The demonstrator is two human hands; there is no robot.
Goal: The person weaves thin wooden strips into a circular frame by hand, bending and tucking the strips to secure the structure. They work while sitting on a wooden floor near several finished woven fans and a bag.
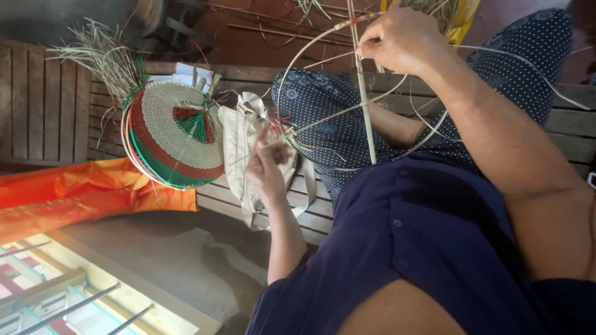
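Cane hoop frame (347,111), thin and pale, sits across the person's lap over the dotted dark trousers (335,136), w/ straight ribs crossing through the ring. It's tilted toward the body, likely so both hands can get at the rim and the crossing at once.

Right hand (403,40) is up at the top of the hoop, fingers curled tight and pressed together around the upright rib where it meets the rim; thumb and forefinger pinch the joint. Looks like a steadying grip, keeping the frame from turning.

Left hand (268,164) is lower, just beside the hoop's left edge. Fingers half-open, index and thumb raised, seemingly pinching a fine strand (298,127) that runs toward the frame; strand too thin to tell for sure where it ends.

Nearby on the slatted wooden bench (559,124): a finished woven basket (177,133) in cream, red & green, lying on its side w/ loose straw ends sticking out, within easy reach. Cream cloth bag (239,142) lies between basket and lap. Orange cloth (81,192) lies bunched below the basket.
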